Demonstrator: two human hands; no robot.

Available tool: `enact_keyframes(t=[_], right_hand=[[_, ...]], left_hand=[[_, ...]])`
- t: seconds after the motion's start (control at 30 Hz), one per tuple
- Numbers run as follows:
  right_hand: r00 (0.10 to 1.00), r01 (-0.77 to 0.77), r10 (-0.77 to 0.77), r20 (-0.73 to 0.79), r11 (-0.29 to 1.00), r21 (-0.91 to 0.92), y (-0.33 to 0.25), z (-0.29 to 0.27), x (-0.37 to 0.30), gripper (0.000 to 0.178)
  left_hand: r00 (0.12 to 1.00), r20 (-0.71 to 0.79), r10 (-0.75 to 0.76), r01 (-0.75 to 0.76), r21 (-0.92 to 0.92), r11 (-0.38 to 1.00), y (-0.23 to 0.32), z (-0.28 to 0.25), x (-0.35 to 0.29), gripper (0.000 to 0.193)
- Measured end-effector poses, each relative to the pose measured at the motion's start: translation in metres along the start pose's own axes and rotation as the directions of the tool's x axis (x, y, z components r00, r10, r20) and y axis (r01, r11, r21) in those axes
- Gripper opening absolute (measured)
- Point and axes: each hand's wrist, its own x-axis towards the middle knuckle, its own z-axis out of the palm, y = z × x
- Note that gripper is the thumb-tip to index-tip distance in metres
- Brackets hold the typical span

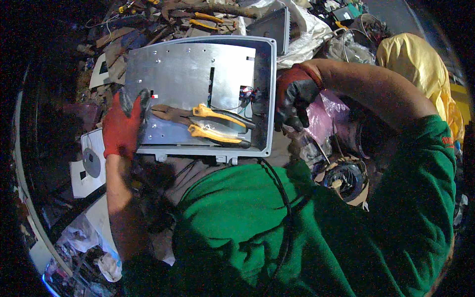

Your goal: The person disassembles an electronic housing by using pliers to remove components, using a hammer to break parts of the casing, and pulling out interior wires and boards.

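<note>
A grey plastic equipment box [271,94] lies in front of me with a bare metal plate [183,74] inside it. On the plate rest pliers [208,119] with rusty jaws and yellow-and-black handles. Small wired parts [247,92] show at the plate's right edge. My left hand [126,121], in a red and black work glove, is closed round the box's left edge, its fingertips over the plate. Gloved the same way, my right hand [297,96] is at the box's outer right side with its fingers curled; what is in them, if anything, is hidden.
Scrap and tools, among them yellow-handled pliers [205,22], lie beyond the box. A white sack [309,39] and a yellow sack [415,59] stand farther right. Pink plastic wrap [326,116] and a coil of black cable [344,180] are beside my right arm.
</note>
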Motion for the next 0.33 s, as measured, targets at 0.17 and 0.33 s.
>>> enact_keyframes(t=[0.17,0.33], right_hand=[[0.808,-0.055,0.183,-0.559,0.97,0.237,0.004,0.028,0.013,0.043],[0.059,-0.998,0.59,-0.805,0.051,-0.035,-0.091,0.023,0.074,0.056]], left_hand=[[0.996,-0.029,-0.087,0.084,-0.087,0.993,0.005,0.004,-0.008,0.071],[0.992,-0.036,-0.117,0.112,-0.111,0.987,-0.003,0.0,-0.015,0.072]])
